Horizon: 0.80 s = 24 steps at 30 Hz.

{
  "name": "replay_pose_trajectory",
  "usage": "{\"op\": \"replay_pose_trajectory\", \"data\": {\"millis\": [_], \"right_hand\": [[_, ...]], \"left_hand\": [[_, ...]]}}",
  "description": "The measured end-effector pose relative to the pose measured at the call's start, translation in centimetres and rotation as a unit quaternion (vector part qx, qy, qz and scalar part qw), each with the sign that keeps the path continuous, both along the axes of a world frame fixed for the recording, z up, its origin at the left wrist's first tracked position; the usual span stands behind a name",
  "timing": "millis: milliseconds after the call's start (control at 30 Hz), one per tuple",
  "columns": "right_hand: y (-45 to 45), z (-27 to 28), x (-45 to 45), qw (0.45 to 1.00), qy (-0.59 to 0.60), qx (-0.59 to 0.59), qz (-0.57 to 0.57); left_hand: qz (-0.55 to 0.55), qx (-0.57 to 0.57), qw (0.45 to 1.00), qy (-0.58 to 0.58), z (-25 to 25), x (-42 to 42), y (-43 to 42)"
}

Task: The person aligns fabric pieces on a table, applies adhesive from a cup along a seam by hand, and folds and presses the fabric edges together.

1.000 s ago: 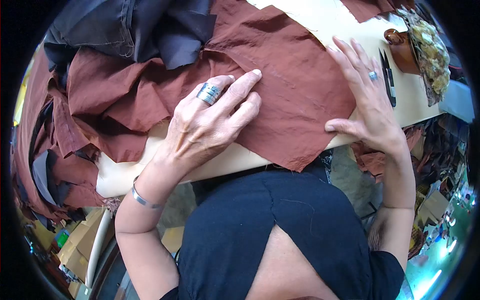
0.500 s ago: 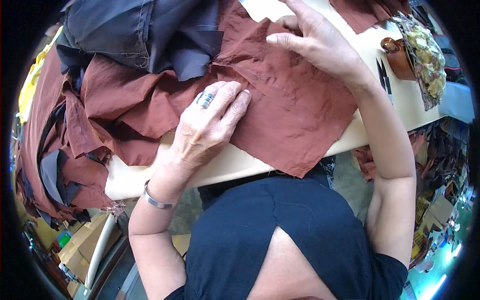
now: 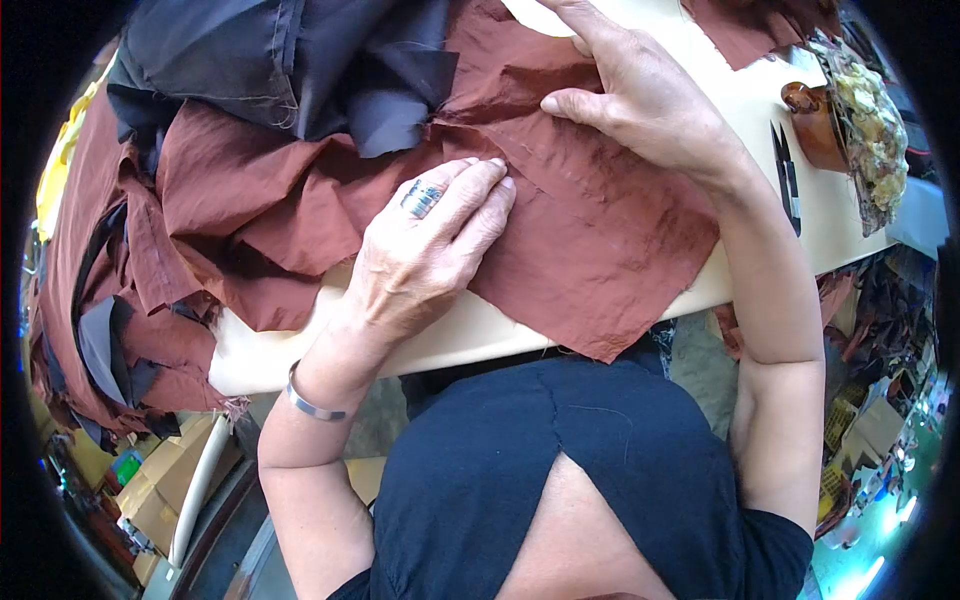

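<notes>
A wrinkled reddish-brown cloth (image 3: pixel 600 250) lies over the pale tabletop, one corner hanging past its front edge. My left hand (image 3: pixel 430 235), with a wide ring and a bracelet, rests on this cloth left of its middle; its fingers are bent and drawn together on the fabric. Farther back, my right hand (image 3: pixel 640 95) reaches across the cloth's upper part, thumb held apart from the stretched fingers, whose tips are partly out of frame. Dark grey cloth (image 3: pixel 350 60) is heaped beyond my left hand.
Black-handled snips (image 3: pixel 786 180) lie on the table (image 3: pixel 740 250) at the right, beside a brown pot (image 3: pixel 818 125) and a rough, yellowish clump (image 3: pixel 872 130). More reddish-brown fabric (image 3: pixel 250 210) is bunched at the left. Cardboard boxes (image 3: pixel 165 490) stand below left.
My right hand has moved from the cloth's right edge to its far side. My left hand has shifted slightly left and its fingers have drawn together. The view has shifted a little.
</notes>
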State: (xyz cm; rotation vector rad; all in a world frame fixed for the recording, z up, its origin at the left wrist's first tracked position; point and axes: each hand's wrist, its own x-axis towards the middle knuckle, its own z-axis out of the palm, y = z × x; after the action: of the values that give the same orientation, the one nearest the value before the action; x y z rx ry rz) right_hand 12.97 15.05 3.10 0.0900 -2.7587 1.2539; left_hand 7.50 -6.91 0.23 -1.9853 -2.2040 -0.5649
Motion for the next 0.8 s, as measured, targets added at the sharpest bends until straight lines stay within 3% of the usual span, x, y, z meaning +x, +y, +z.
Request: {"op": "replay_pose_trajectory", "data": {"millis": [200,467,600,800], "right_hand": [[0.0,-0.5,-0.3,1.0,-0.009,-0.01,-0.01],[0.4,-1.7,0.0,0.995,0.099,0.009,0.028],[0.4,-0.9,-0.3,1.0,0.018,-0.01,0.004],[0.0,-0.5,0.1,1.0,0.03,0.01,0.002]], "left_hand": [[0.005,-0.017,1.0,0.013,0.3,0.0,0.1],[-0.01,-0.047,0.999,0.013,0.8,-0.4,0.6],[-0.019,-0.024,0.999,0.024,0.0,-0.5,0.2],[-0.059,-0.043,0.993,0.095,0.5,-0.6,0.1]]}}
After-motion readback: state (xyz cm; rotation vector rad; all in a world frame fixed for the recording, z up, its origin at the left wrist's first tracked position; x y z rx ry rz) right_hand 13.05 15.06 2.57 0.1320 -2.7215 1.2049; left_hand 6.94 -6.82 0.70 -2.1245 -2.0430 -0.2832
